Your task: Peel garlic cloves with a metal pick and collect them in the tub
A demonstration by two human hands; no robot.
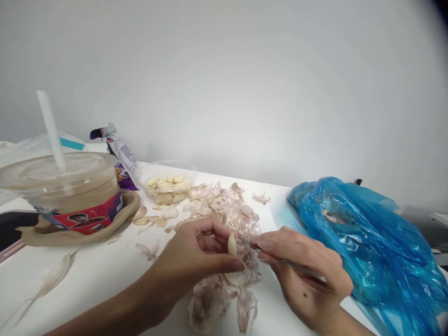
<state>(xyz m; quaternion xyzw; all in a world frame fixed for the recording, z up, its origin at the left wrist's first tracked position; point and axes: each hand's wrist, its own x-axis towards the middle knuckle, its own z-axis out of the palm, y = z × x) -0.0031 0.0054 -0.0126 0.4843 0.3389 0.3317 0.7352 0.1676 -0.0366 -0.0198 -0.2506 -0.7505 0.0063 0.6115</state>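
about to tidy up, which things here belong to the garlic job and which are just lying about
Job in hand:
garlic clove in the left hand
thin metal tool in the right hand
tub of peeled cloves
garlic skins

Apparently just lying about:
drink cup
snack packet
blue bag, perhaps

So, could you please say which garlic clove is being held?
The slender cream garlic clove in the left hand; other cloves lie in the clear round plastic bowl or on the white table.
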